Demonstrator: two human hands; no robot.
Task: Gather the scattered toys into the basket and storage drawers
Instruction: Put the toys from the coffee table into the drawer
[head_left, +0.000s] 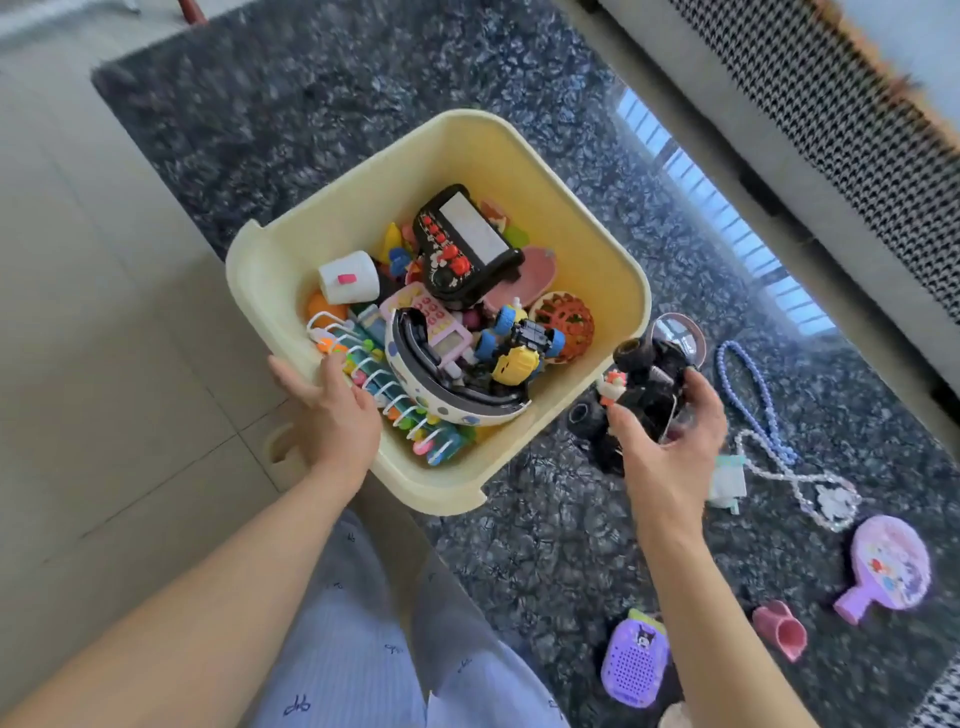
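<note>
A pale yellow basket (332, 218) stands tilted on the dark rug, filled with several toys: a black toy piano (465, 247), a yellow and blue toy car (519, 345), a white cup (349, 277), a bead abacus (384, 395). My left hand (327, 410) grips the basket's near left rim, fingers curled over the edge. My right hand (670, 431) holds a black toy truck (641, 384) just outside the basket's right corner, above the rug. A small orange and white figure (612, 387) sits by the thumb.
On the rug at the right lie a blue bead necklace (753, 400), a clear bead necklace (810, 493), a purple paddle (891, 566), a pink piece (779, 629) and a purple speaker toy (634, 660). A grey sofa base (779, 130) runs along the upper right. Tiled floor lies left.
</note>
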